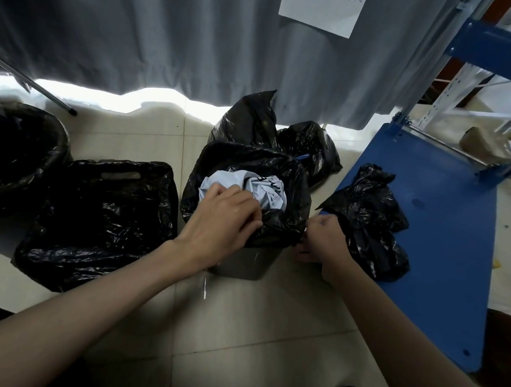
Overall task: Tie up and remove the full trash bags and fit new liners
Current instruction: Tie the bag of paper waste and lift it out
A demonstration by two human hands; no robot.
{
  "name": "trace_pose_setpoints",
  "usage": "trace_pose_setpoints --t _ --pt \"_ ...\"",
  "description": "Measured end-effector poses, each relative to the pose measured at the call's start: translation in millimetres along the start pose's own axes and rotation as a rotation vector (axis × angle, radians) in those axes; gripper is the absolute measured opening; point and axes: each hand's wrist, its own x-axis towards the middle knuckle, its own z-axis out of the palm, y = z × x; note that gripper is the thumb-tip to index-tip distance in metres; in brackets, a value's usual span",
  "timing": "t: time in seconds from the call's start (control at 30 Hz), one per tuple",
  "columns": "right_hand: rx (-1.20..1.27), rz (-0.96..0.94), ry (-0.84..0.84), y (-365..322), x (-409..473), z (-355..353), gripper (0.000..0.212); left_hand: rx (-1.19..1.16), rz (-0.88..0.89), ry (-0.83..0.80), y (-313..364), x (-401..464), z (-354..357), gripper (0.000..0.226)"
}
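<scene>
The person's left hand [224, 215] and right hand [323, 240] are each gripping the black plastic liner's rim [275, 229] on the small grey bin [240, 264] at centre; gathering it shut for tying likely comes next.

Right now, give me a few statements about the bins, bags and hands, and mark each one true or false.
1. The left hand grips the near rim of the black liner in the middle bin. True.
2. Crumpled white paper lies in that liner. True.
3. The blue cart stands left of the middle bin. False: it stands to the right.
4. The crumpled black bag lies on the cart. True.
5. The right hand is held flat above the paper. False: it pinches the liner's right edge.
</scene>
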Motion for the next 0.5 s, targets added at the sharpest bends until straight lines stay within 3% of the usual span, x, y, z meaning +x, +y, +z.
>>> trace_pose_setpoints --t 0.17,0.33,0.5 --pt "0.075 0.052 -0.045 -3 -3 -1 0.018 -0.004 0.008 -0.029 4 0 0 0.01" --pt "0.115 0.02 0.043 2 2 -8 0.004 0.019 0.059 -0.042 5 -1 4 0.013" --pt "0.196 -0.058 0.172 -2 -5 -12 0.023 0.038 0.156 -0.121 11 3 11 0.041"
